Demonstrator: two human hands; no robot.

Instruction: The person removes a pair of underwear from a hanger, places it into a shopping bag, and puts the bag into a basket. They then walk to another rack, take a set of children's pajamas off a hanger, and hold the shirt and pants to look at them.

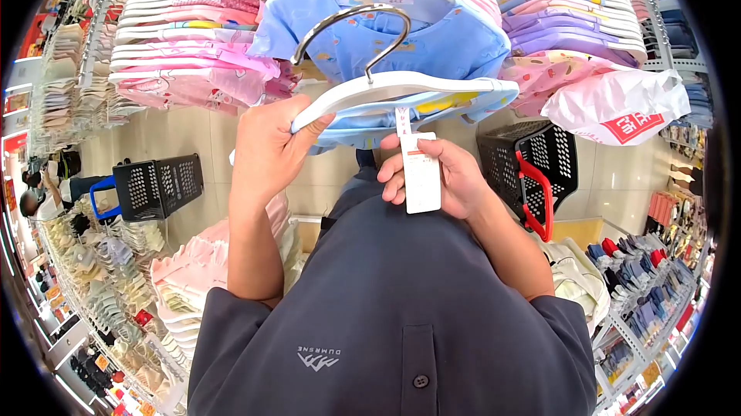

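My left hand (270,147) is closed round one end of a white hanger (370,90), whose metal hook points up and away from me. A light blue garment with yellow print (444,105) hangs on it, mostly hidden beneath the hanger. From the garment dangles a white paper tag (421,177), pinched between the thumb and fingers of my right hand (448,173). Just beyond, a blue printed top (340,30) hangs at the front of a row on the rack.
Pink garments (193,80) hang at the left, purple and pink ones (575,38) at the right, beside a white plastic bag (617,103). Black baskets stand on the floor at left (160,187) and right (532,165). A person (50,192) is at the far left.
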